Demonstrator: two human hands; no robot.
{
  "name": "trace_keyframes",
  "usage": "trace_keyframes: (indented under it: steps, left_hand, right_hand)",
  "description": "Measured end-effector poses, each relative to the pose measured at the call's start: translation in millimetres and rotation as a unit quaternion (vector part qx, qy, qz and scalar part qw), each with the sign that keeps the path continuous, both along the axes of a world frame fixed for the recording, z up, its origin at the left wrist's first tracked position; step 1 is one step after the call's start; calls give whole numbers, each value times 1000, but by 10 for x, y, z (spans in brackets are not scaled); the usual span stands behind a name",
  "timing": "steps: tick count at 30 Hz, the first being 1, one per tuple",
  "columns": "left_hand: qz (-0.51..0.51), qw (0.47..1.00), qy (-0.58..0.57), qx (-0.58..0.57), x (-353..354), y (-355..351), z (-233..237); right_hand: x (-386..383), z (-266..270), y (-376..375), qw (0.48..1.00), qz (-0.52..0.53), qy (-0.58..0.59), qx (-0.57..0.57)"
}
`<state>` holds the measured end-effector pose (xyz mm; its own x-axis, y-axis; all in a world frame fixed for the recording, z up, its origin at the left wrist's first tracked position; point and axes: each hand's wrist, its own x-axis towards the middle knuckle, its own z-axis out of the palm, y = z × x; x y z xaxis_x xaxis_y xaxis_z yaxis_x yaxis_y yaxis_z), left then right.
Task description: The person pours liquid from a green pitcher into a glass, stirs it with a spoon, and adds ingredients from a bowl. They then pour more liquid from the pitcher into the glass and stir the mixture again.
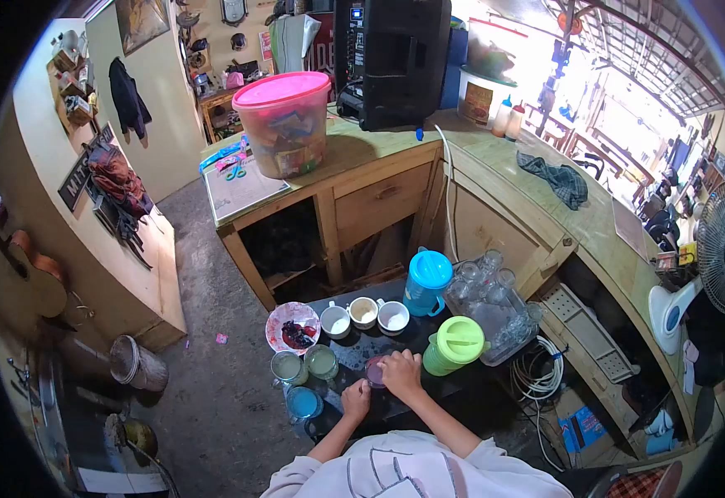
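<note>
My right hand [401, 371] rests over the top of a glass of purple drink [374, 373] on a dark table [354, 353], its fingers closed around the rim. My left hand [356, 399] sits just below it, near the glass base, fingers curled; whether it grips anything is unclear. Two glasses of pale green drink [306, 364] and a glass of blue drink [303, 403] stand to the left. A green pitcher [454, 344] stands right of my hands.
Three white mugs [364, 314] and a bowl of dark food [293, 327] line the table's back. A blue-lidded pitcher [426, 282] and a tray of empty glasses [495, 307] stand at right. A wooden counter [362, 166] with a pink-lidded tub [284, 123] lies beyond.
</note>
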<state>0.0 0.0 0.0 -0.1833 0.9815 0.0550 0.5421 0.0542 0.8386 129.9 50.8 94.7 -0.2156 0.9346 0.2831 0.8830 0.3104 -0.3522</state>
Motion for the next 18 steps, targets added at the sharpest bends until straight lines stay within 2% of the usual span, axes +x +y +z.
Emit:
trace_keyframes:
  steps: [2, 5, 8, 11, 14, 17, 18]
  left_hand:
    - [-3, 1000, 5, 3, 6, -1, 23]
    - [-3, 1000, 7, 19, 76, 42, -13]
    - [-6, 1000, -4, 14, 68, 30, -23]
    - [-7, 1000, 0, 13, 67, 22, 9]
    - [-5, 1000, 2, 9, 69, 24, 55]
    - [-7, 1000, -5, -3, 64, 21, 55]
    - [-7, 1000, -3, 0, 62, 19, 42]
  right_hand:
    - [20, -120, 6, 999, 32, 30, -5]
    - [58, -14, 66, 994, 12, 96, 50]
    - [56, 135, 22, 998, -20, 5, 54]
    - [59, -97, 15, 1000, 21, 17, -11]
    - [42, 28, 31, 994, 26, 107, 24]
    - [47, 165, 6, 998, -13, 26, 53]
    - [54, 103, 2, 999, -2, 23, 30]
